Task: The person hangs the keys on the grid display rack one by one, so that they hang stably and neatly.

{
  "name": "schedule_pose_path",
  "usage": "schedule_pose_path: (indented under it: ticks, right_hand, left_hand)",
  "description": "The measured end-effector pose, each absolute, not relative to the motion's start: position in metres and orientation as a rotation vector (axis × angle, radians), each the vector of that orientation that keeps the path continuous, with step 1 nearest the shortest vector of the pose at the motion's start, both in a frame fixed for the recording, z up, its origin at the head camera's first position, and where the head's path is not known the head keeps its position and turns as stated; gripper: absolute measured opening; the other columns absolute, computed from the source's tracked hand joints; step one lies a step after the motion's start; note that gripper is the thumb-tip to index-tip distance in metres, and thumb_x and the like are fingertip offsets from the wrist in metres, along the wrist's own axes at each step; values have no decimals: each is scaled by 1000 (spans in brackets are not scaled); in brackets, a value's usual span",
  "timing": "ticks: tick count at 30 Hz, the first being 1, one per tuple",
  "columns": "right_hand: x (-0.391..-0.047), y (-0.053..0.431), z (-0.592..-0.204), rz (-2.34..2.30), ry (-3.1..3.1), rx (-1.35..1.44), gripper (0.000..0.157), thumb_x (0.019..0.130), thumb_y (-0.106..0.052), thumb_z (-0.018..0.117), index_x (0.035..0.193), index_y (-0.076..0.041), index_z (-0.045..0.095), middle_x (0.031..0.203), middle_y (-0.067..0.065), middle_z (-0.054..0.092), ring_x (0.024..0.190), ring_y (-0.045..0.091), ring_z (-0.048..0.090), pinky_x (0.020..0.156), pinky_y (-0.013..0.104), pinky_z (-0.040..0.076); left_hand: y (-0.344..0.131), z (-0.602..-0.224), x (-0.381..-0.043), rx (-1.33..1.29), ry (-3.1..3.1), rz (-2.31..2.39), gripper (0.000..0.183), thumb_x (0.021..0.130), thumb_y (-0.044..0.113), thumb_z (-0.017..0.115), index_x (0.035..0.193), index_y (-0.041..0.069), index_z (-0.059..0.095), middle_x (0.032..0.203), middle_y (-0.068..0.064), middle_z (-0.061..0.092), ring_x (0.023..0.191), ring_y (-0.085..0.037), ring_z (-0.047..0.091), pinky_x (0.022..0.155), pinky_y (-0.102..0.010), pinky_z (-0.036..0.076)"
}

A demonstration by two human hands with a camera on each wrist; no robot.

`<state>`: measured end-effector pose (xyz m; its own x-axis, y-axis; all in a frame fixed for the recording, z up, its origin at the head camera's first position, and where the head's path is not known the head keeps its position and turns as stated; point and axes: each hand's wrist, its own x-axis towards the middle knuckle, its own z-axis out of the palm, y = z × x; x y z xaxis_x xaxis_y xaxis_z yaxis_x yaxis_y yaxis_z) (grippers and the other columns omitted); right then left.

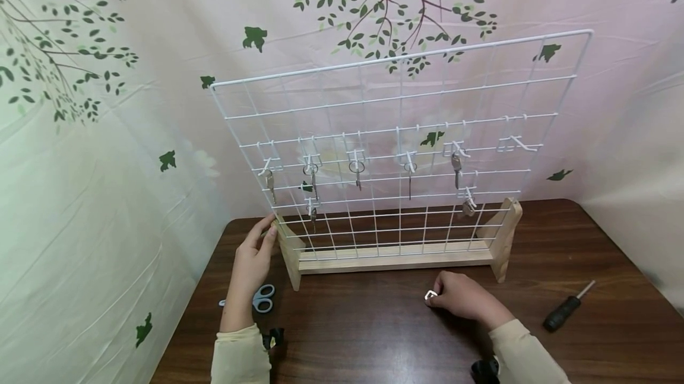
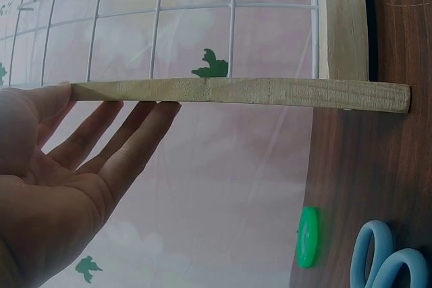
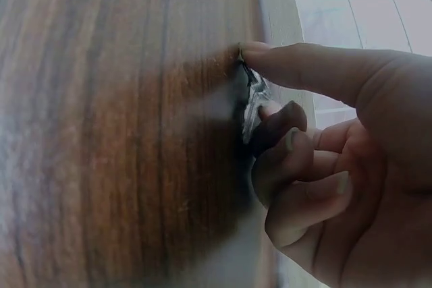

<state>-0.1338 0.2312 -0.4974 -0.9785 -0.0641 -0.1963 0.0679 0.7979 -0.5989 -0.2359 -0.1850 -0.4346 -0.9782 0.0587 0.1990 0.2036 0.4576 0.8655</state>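
Observation:
My left hand (image 1: 253,259) touches the upper part of the wooden left side panel (image 2: 270,92) of a white wire grid rack (image 1: 401,215). In the left wrist view its fairly straight fingers rest on the panel's outer face, the thumb at the panel's end. My right hand (image 1: 459,295) pinches a small shiny silver piece (image 3: 253,102) between thumb and fingers, low at the tabletop in front of the rack; the fingers partly hide it and its kind is unclear. Keys (image 1: 456,170) hang from several white hooks on the grid. A hook (image 1: 521,143) at the upper right carries nothing.
Blue-handled scissors (image 1: 263,298) lie left of the rack, partly behind my left forearm. Near them is a green round object (image 2: 308,237). A black-handled screwdriver (image 1: 567,308) lies at the right on the brown wooden table (image 1: 363,319). A leaf-printed curtain (image 1: 176,105) stands behind.

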Motion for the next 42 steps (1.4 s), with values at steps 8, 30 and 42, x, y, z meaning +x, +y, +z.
schedule_pose_path:
  ticks: [8,30,42]
  right_hand:
    - [-131,235,-499,-1044,2674,-53,23,94,-16,78,79,-11,62,59,-3,57,56,13,56,57,27,44]
    - [-119,222,-471,-1619,2456,-80,33,102,-17,73,124,7,66,86,16,78,67,15,70,56,30,64]
    - [-111,218,-453,-1706,2465,-118,32,98,-26,79,121,-3,78,77,13,74,54,12,67,54,31,62]
  left_hand:
    - [-185,-434,-237,-244,-2557,-1554,47,115,40,49,159,24,51,159,-13,55,133,-38,67,103,-47,63]
    - [-185,-435,-236,-230,-2556,-1570,47,115,38,49,159,22,51,160,-14,54,132,-39,67,106,-53,60]
    - [-183,-434,-235,-250,-2531,-1555,47,115,35,49,159,19,52,158,-17,55,129,-40,68,102,-45,64]
